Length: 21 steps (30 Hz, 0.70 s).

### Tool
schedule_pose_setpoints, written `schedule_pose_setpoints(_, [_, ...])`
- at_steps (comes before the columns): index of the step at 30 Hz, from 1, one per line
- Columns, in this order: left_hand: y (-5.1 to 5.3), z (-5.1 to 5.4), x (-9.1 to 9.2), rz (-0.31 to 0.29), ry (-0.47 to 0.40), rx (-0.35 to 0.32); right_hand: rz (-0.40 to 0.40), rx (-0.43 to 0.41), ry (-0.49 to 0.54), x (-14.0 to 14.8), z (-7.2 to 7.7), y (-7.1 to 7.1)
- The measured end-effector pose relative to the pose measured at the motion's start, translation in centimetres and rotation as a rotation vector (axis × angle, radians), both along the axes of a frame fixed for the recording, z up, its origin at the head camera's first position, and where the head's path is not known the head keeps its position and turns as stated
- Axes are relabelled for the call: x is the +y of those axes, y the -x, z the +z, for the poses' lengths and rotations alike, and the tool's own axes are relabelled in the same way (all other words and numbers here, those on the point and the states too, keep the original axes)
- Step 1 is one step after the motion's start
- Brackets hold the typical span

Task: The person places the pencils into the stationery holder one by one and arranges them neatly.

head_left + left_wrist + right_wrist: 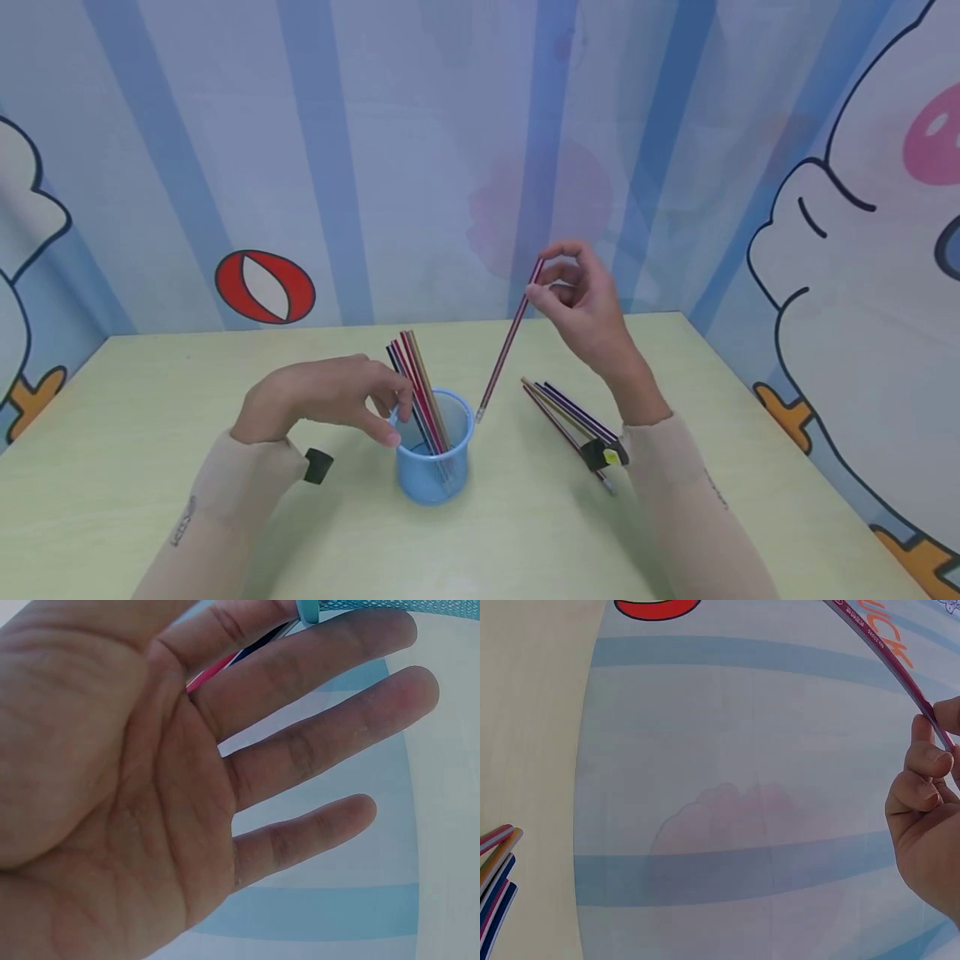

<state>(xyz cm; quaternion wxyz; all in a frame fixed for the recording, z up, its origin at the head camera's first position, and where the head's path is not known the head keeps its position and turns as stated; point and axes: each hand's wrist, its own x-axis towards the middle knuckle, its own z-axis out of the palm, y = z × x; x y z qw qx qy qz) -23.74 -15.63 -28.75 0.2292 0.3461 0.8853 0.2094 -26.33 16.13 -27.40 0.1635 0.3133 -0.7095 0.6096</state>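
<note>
A blue cup (432, 479) stands on the table with several pencils (422, 392) leaning to its left. My left hand (322, 396) is at its left rim, thumb outside and index finger over the edge, pinching it. In the left wrist view, my left hand (172, 765) has its other fingers spread, and the index fingertip is hidden at the cup rim (308, 609). My right hand (588, 312) pinches a dark red pencil (510, 342) near its upper end, its lower tip hanging just right of the cup. The right wrist view shows my right hand (937, 832) holding that pencil (889, 656).
Several loose pencils (570, 417) lie on the table (525, 542) to the right of the cup, partly under my right wrist. A printed backdrop (420, 167) with blue stripes and cartoon figures rises behind the table's far edge.
</note>
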Motion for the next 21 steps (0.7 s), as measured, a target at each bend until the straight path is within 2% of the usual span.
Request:
schedule_pose_setpoints(7, [0.0,0.0,0.0,0.001,-0.005,-0.007,0.003,0.010,0.030,0.0,0.1,0.0])
schedule_pose_setpoints(16, [0.1,0.0,0.0,0.003,0.004,-0.010,0.030,-0.002,-0.091,-2.0,-0.8,-0.4])
schedule_pose_setpoints(21, [0.2,-0.1,0.1,0.004,0.011,-0.010,0.017,0.020,-0.204,-3.5,-1.6,-0.7])
